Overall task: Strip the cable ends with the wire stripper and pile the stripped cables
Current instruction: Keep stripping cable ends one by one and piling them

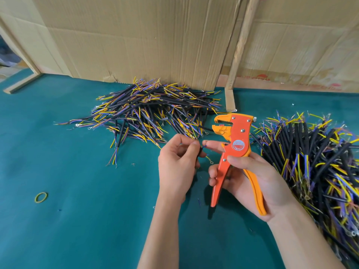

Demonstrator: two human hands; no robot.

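My right hand [258, 177] grips the orange wire stripper [233, 152] by its handles, jaws up and pointing left. My left hand [177, 164] pinches a short black cable [200, 151] between thumb and fingers; the cable's blue and yellow wires stick out toward my right forefinger, just left of the stripper and below its jaws. A big pile of black cables with coloured wire ends [147, 113] lies behind my hands. A second, denser pile of such cables [314, 164] fills the right side.
The table has a green felt top [77, 220]. Cardboard sheets [136, 35] and a wooden post [239, 55] stand along the back. A yellow rubber band [41, 197] lies at the left. Small wire offcuts dot the felt near my hands.
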